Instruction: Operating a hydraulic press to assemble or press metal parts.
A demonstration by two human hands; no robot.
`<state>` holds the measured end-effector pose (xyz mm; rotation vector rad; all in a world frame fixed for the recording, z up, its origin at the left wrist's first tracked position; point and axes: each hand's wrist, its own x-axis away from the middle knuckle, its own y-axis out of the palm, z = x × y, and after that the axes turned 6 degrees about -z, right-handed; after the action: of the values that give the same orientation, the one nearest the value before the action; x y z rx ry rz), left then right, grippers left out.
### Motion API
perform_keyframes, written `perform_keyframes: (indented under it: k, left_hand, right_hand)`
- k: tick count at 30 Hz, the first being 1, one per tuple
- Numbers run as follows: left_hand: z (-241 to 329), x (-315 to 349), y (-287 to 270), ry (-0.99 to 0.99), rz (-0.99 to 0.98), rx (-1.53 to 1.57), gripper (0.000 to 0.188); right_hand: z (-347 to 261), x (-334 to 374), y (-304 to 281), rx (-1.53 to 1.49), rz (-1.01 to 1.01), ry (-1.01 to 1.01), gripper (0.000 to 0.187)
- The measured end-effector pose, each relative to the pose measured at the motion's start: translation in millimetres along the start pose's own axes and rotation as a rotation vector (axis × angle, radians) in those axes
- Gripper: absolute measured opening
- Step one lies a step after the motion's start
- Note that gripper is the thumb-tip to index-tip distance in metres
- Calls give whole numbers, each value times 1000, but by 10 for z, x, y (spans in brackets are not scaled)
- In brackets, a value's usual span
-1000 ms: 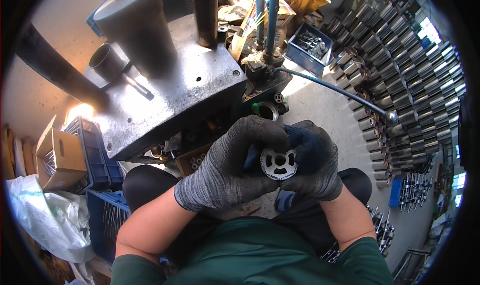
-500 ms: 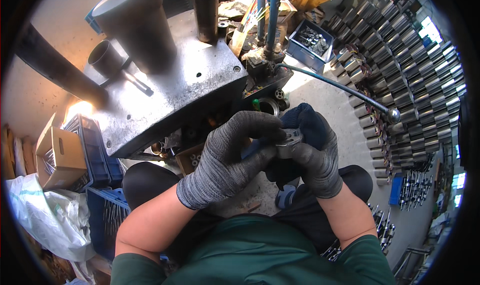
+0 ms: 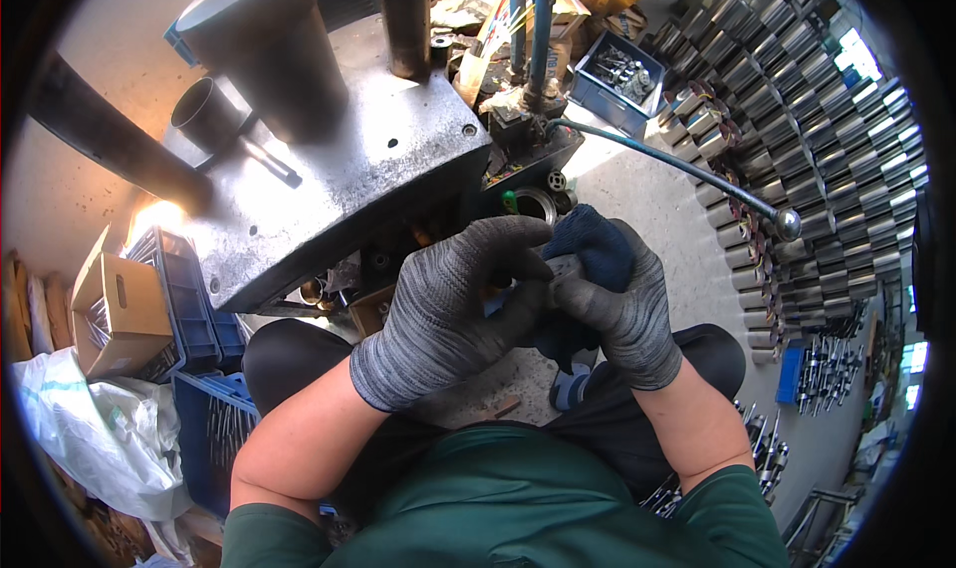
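Steel is dominating the view: a heavy press body [image 3: 339,185] is filling ten to twelve o'clock, and rows of stacked metal cylinders [image 3: 827,140] are curving from one to three o'clock. A long lever with a ball knob [image 3: 787,223] is reaching toward two. At centre, the left hand [image 3: 448,309] and right hand [image 3: 617,294], both in grey knit gloves, are curling closed around a small metal part [image 3: 563,266], mostly hidden between the fingertips. It is looking rigid, light and likely slick; gripping its outer rim with gloved fingertips seems soundest.
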<state>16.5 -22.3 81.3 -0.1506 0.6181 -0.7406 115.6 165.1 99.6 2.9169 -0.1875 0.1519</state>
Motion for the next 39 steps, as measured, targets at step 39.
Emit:
perform_keyframes:
  k: [39]
  left_hand:
    - [-116,22,127,152,-19,-95,45]
  right_hand:
    - [208,-121,-65,-616,-88,-36,80]
